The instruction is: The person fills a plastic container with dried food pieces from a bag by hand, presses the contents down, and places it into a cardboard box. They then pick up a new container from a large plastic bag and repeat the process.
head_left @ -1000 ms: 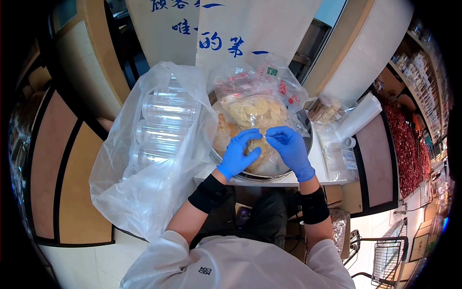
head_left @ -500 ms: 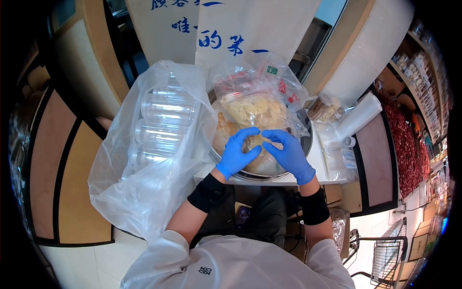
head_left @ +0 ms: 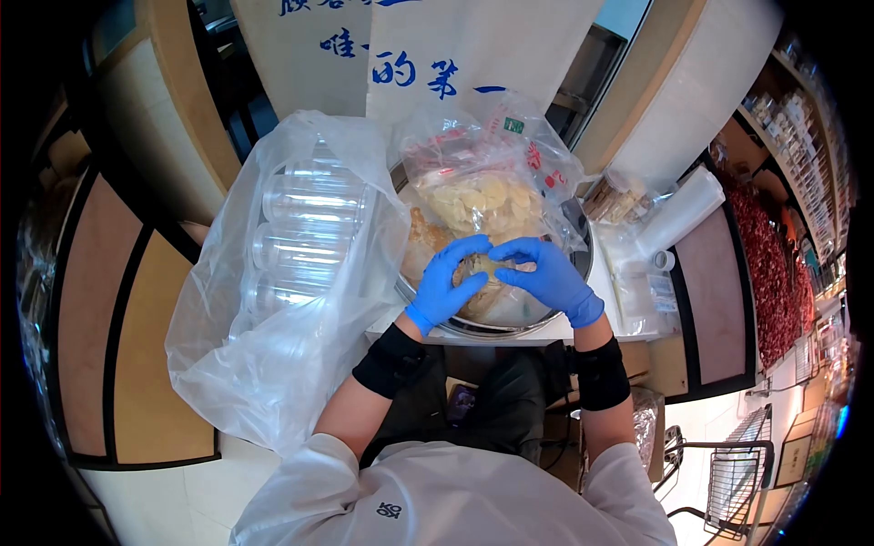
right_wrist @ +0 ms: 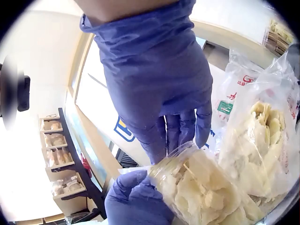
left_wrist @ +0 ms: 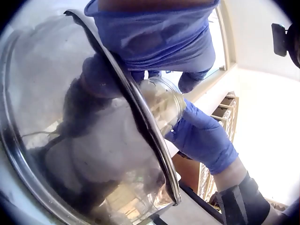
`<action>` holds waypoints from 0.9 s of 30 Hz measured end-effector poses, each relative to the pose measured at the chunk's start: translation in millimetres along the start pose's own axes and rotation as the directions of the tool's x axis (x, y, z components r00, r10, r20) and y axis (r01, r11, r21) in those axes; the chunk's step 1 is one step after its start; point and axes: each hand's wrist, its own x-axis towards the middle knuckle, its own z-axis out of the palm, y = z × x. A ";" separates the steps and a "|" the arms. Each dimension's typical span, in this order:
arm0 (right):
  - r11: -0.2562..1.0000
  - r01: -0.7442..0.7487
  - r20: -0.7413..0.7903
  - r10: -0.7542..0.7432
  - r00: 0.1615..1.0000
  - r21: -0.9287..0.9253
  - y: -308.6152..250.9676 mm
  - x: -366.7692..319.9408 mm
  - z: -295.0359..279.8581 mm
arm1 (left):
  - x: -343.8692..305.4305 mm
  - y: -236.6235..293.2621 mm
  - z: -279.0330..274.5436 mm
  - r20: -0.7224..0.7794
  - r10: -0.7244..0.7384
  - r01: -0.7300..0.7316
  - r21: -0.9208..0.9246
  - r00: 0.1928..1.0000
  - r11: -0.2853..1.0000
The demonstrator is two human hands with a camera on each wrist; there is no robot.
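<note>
Jar (head_left: 487,267) | now clasped by curled left hand (head_left: 444,284) and right hand (head_left: 553,275) | earlier right-hand pinch released | filling judged done

head looks down; both wrist views close on jar (left_wrist: 161,101).

Your jar (head_left: 489,267): clear plastic, packed full with pale yellow dried slices. Pose tilted. Position: over the bowl (head_left: 492,329), inside its front rim, toward the middle.
</note>
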 end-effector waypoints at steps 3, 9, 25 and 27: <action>0.983 -0.019 0.033 0.026 0.999 -0.184 -6.4 3.8 -5.8 | 1.9 5.8 -0.4 0.017 -0.024 0.023 0.041 1.000 0.999; 0.986 0.011 0.143 0.014 0.990 -0.167 -11.1 6.2 -16.2 | 1.9 6.7 0.2 0.008 -0.030 0.030 0.052 1.000 0.998; 0.927 0.074 0.031 -0.067 0.997 -0.368 -17.4 3.3 -5.3 | 3.8 9.6 2.1 -0.049 -0.033 0.035 0.043 0.998 0.998; 0.916 0.071 0.016 -0.071 0.997 -0.395 -19.6 2.9 -2.3 | 3.6 9.0 2.6 -0.053 -0.051 0.053 0.026 0.997 0.998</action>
